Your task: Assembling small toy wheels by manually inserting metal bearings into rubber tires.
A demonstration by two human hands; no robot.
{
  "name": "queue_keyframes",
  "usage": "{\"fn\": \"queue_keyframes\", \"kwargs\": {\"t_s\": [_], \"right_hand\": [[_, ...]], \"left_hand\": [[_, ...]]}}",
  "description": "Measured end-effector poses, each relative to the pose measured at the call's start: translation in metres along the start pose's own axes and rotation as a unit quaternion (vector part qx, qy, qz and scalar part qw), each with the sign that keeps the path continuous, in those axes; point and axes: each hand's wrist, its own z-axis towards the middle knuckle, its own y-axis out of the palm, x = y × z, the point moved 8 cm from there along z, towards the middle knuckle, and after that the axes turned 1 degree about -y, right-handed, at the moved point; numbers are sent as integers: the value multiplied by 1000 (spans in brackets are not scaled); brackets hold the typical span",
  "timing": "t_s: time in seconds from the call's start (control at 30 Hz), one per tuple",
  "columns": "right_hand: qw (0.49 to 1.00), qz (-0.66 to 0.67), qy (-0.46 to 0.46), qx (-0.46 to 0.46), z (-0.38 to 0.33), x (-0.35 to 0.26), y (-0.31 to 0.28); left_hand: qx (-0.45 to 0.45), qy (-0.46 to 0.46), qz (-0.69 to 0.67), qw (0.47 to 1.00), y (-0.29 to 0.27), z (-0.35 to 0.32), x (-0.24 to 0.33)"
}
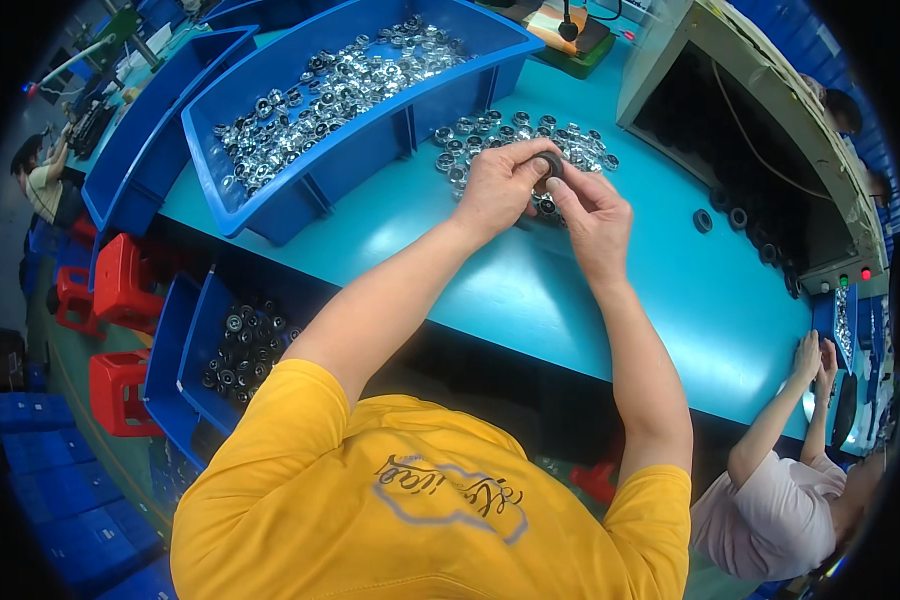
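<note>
Here your left hand point(500, 185) and right hand point(592, 215) meet over the teal table point(530, 290), fingertips together. Between them sits a small dark ring point(550, 166): your left fingers curl round its near side and your right thumb and forefinger pinch it from the other side, so both hands are closed on it, held just above the table top. Whether a silver part is seated in the ring, you cannot tell from this angle.

Just behind your hands lies a loose heap of silver parts point(525, 135), touching the table and spreading toward the blue bin point(300, 190), which is itself filled with more of the same shiny pieces. A few black rings point(720, 215) lie well apart to your right, near the open mouth of a grey machine point(760, 120). Below the table's left edge, a lower bin point(195, 350) holds dark and silver pieces. At the right, another person's hands point(815, 360) rest on the table edge.
</note>
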Motion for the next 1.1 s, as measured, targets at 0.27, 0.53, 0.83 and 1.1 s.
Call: {"fn": "queue_keyframes", "kwargs": {"t_s": [0.27, 0.53, 0.83, 1.1], "right_hand": [[969, 202, 140, -4, 11, 34, -3], [974, 166, 154, 1, 8, 31, -5], [943, 263, 201, -26, 9, 31, -2], [943, 242, 226, -32, 7, 47, -5]], "left_hand": [[-70, 29, 46, 996, 15, -2, 5], [-58, 121, 157, 978, 17, -4, 3], [-63, 94, 56, 992, 16, -8, 13], [-100, 115, 143, 978, 19, -9, 13]]}}
